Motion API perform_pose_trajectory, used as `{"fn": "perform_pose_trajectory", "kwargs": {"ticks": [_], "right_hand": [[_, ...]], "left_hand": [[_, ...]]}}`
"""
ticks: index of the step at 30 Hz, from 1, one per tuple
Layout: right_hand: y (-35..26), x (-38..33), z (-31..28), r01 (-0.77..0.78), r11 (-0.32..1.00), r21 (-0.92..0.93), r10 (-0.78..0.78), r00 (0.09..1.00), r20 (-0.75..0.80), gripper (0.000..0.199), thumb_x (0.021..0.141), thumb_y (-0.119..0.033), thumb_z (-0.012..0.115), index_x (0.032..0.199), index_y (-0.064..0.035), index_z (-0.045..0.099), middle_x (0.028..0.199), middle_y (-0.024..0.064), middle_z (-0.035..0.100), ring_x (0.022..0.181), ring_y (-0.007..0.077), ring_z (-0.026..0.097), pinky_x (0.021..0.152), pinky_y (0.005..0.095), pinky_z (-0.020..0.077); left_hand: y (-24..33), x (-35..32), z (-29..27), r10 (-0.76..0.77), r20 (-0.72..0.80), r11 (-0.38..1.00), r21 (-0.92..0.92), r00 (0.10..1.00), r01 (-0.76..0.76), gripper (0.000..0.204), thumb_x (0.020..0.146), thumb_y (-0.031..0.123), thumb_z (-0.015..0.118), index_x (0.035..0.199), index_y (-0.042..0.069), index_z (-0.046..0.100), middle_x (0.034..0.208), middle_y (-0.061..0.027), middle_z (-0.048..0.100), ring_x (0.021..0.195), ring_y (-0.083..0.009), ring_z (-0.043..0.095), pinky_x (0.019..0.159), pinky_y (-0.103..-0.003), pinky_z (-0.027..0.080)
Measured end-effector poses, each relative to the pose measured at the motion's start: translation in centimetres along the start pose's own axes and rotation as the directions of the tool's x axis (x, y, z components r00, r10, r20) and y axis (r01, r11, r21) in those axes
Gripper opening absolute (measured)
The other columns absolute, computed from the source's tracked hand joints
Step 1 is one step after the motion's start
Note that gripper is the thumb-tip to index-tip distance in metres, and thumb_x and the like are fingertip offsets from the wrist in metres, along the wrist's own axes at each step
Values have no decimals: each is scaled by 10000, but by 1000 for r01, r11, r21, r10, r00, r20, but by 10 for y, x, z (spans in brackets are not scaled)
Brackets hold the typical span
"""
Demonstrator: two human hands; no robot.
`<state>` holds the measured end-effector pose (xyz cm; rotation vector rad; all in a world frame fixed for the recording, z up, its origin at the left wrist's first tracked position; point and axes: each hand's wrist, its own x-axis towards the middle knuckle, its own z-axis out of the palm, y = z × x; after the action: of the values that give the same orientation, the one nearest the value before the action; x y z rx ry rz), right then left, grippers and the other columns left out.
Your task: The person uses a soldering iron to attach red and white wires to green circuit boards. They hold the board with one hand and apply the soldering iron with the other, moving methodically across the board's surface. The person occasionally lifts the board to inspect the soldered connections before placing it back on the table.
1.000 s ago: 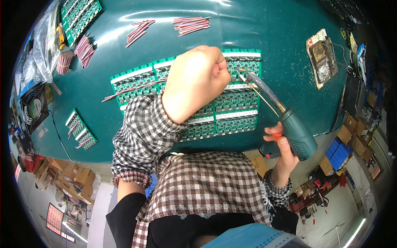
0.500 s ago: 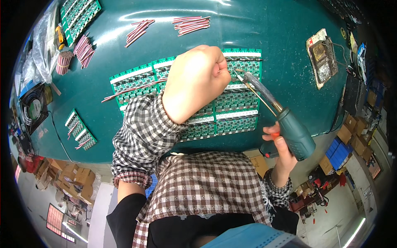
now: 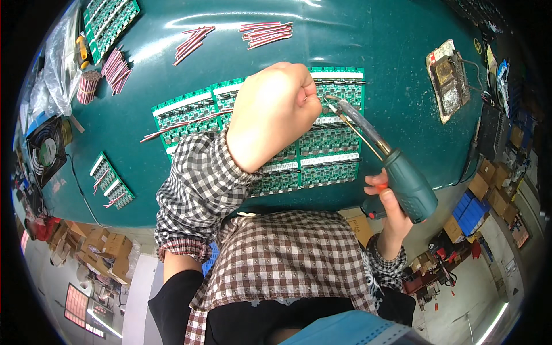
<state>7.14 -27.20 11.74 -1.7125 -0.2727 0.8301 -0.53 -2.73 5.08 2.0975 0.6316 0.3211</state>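
My left hand (image 3: 273, 112) is closed in a pinch over the green circuit boards (image 3: 330, 138). What its fingertips hold is hidden by the hand itself. My right hand (image 3: 394, 213) grips a dark green soldering gun (image 3: 409, 184), one finger at its orange-red trigger. The gun's metal barrel and thin feed tube slant up and left; their tips come together just right of my left fingertips, over the boards. Several boards lie side by side in a block, carrying white strips and black wires. Red, white and black wires (image 3: 190, 122) stretch across the boards on the left.
Wire bundles (image 3: 266, 34) lie along the table's far side, with a tied bundle (image 3: 88, 86) at the left. A small board (image 3: 112, 181) and a black fan (image 3: 49, 150) stand left. At the right sits a worn soldering stand (image 3: 447, 80) with a cable.
The soldering gun in my right hand has shifted very slightly up and left. My left hand keeps nearly the same place and pinch.
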Motion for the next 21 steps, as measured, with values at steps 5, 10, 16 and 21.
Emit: {"fn": "perform_pose_trajectory", "kwargs": {"ticks": [5, 10, 16, 21], "right_hand": [[-1, 1, 1, -3, 1000, -16, 3, 1000, -5, 358, 836, 1, 673, 1165, 88, 561, 975, 182, 664, 896, 261, 672, 754, 362, 588], [1, 1, 1, -4, 1000, -23, 4, 1000, -10, 366, 836, -1, 675, 1171, 88, 556, 977, 183, 664, 894, 262, 672, 753, 361, 586], [0, 0, 1, -2, 1000, -28, 2, 1000, -12, 367, 837, -6, 677, 1171, 87, 555, 980, 184, 663, 895, 266, 672, 753, 363, 585], [0, 1, 2, -1, 999, -36, 1, 1000, -7, 357, 838, -5, 672, 1163, 90, 559, 978, 184, 663, 895, 267, 672, 751, 362, 585]], "left_hand": [[1, 0, -1, -10, 3, 1000, -6, 1000, 10, 64, 678, 37, 621, 670, 47, 559, 633, -97, 569, 607, -288, 592, 577, -380, 495], [0, 0, 0, -3, -5, 1000, -1, 1000, 3, 65, 679, 34, 618, 667, 47, 556, 630, -98, 569, 603, -289, 591, 575, -380, 496], [2, 0, 0, 3, -9, 1000, 8, 1000, -3, 61, 676, 29, 612, 663, 46, 556, 630, -102, 571, 603, -293, 591, 575, -382, 497], [1, -1, 0, 6, -11, 1000, 14, 1000, -6, 58, 673, 26, 612, 664, 44, 557, 631, -107, 573, 603, -296, 592, 573, -384, 497]]}}
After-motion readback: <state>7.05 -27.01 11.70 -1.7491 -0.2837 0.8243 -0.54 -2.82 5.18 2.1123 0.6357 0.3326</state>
